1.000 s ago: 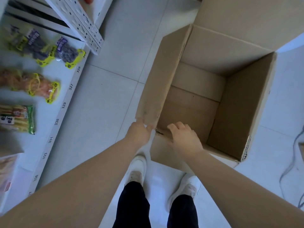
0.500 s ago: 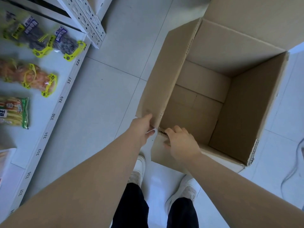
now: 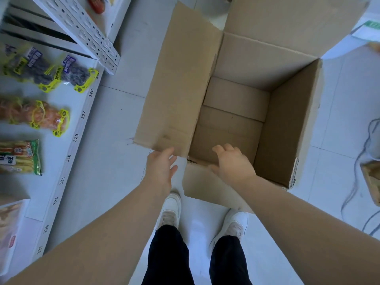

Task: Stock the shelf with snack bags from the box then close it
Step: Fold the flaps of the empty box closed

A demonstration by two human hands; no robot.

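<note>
Box [image 3: 287, 124] sits on the floor [image 3: 115, 120] right ahead of both your hands, all its flaps folded out, and only bare cardboard shows at its bottom. The snack bags [image 3: 49, 68] lie on the shelf [image 3: 47, 182], well off to the left of your left hand, so the stocking looks finished and closing is the step you are on. Your left hand [image 3: 161, 169] is open, with the fingers nearly straight and the tips at the near corner of the left flap [image 3: 178, 83]; whether they are under its edge or only touching it is hard to tell. Your right hand [image 3: 232, 163] is also open, fingers relaxed and spread over the near rim, thumb down by the fold of the near flap [image 3: 201, 182], which hangs toward your feet just below that hand. Neither hand has a grip on anything. Next you probably need to take hold of a flap and swing it inward over the opening. The left flap is the closest one to lift, and the near flap would have to come up from under your right wrist. Fold opposite flaps in pairs so the last two lie flat on top.
</note>
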